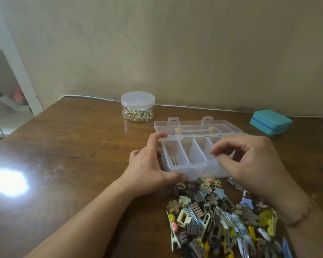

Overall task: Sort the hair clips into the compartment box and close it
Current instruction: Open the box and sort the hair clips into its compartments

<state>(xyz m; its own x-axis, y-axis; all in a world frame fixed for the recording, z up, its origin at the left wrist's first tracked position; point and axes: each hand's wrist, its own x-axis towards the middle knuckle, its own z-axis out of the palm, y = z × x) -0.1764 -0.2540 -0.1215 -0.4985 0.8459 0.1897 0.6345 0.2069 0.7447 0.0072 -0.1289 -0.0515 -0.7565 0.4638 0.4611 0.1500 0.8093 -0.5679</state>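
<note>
A clear plastic compartment box point(177, 167) stands open on the wooden table, its lid point(194, 125) folded back flat behind it. The leftmost compartment holds a thin metal clip point(172, 159); the two compartments beside it look bare. My left hand point(151, 170) grips the box's left end, thumb at the front corner and fingers over the rim. My right hand point(250, 161) hovers over the box's right side with fingertips pinched together; I cannot tell whether anything is between them. A heap of several coloured hair clips point(222, 216) lies in front of the box.
A round clear jar point(137, 107) with a lid, filled with small trinkets, stands behind the box on the left. A teal case point(270, 122) sits at the back right. A bright glare spot point(8, 182) marks the table's left side. A wall runs along the table's far edge.
</note>
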